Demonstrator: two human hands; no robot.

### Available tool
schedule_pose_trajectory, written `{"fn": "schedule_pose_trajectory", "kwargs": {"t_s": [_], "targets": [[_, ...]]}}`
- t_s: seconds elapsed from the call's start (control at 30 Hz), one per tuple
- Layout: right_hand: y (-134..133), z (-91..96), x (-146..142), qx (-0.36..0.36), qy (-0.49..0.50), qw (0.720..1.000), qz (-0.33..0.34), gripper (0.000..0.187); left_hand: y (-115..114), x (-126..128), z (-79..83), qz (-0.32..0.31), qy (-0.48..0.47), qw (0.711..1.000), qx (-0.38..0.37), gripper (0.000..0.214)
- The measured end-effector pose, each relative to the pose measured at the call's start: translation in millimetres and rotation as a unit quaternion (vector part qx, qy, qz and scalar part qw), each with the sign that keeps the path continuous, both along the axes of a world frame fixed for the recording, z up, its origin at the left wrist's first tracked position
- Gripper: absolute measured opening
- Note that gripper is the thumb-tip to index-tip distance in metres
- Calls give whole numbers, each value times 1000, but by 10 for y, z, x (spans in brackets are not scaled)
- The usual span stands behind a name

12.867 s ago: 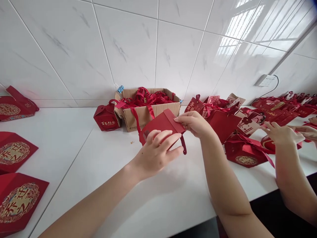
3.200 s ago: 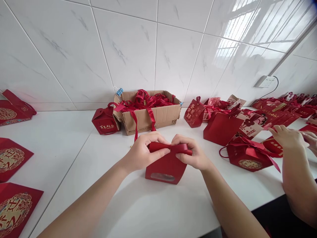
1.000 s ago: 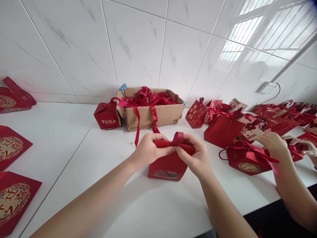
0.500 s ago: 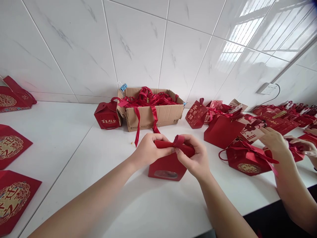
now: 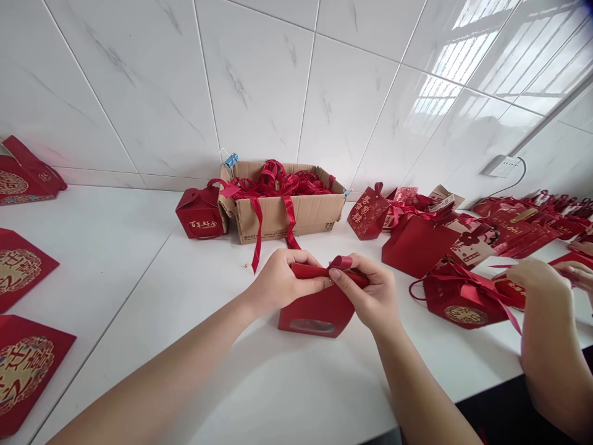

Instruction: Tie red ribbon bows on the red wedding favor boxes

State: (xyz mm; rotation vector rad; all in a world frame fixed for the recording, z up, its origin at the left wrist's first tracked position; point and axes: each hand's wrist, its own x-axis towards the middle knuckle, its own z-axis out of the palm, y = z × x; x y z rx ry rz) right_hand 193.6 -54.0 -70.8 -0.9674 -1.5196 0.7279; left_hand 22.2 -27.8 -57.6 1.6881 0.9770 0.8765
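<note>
A red gift box [image 5: 319, 311] with a clear oval window low on its front stands on the white table before me. My left hand [image 5: 283, 279] pinches the box's top edge from the left, thumb in front and fingers behind. On the right side of the same edge is my right hand [image 5: 373, 287], closed, its thumb and fingers pressing a red ribbon loop [image 5: 341, 262] at the middle of the top. A small gold dot shows between my thumb tips. The far ends of my fingers are hidden behind the box top.
Behind the gift box, a cardboard box [image 5: 290, 217] holds red ribbons, two hanging over its front. A small red box [image 5: 199, 213] stands left of it. Flat red boxes [image 5: 23, 355] lie at far left. Decorated boxes [image 5: 466, 300] crowd the right, where a co-worker's hands [image 5: 540, 278] work.
My right hand has shifted slightly right and the ribbon loop now leans over to the right. The co-worker's hands have moved right and lower.
</note>
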Motion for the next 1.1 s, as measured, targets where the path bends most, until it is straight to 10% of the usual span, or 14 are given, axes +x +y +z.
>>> {"fn": "schedule_pose_trajectory", "kwargs": {"t_s": [0.53, 1.1], "targets": [[-11, 7, -37, -39, 23, 999, -5, 15, -35, -16, -75, 10, 27, 899, 436, 14], [-3, -13, -24, -31, 20, 999, 3, 15, -81, 51, -99, 65, -15, 945, 320, 11]]}}
